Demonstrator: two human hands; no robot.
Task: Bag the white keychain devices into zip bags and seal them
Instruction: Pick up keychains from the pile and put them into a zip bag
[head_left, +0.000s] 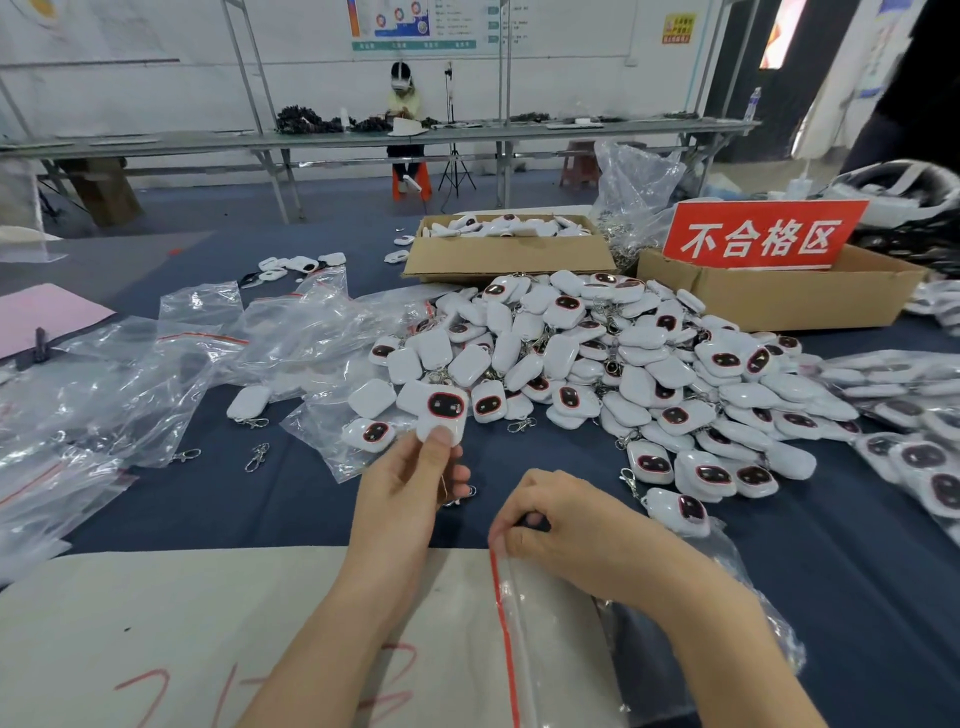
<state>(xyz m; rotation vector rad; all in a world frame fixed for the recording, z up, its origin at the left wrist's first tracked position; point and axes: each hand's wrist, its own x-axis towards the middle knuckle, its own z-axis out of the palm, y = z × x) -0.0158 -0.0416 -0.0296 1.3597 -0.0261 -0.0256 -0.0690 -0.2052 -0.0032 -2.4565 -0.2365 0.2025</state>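
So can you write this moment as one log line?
step: bagging | left hand: holds keychain device | right hand: pinches zip bag edge | device: not yet in bag | device pile: on table

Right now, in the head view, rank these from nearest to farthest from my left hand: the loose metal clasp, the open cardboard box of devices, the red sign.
1. Loose metal clasp, on the cloth left of the left hand.
2. Open cardboard box, ahead beyond the pile.
3. Red sign, far ahead to the right.
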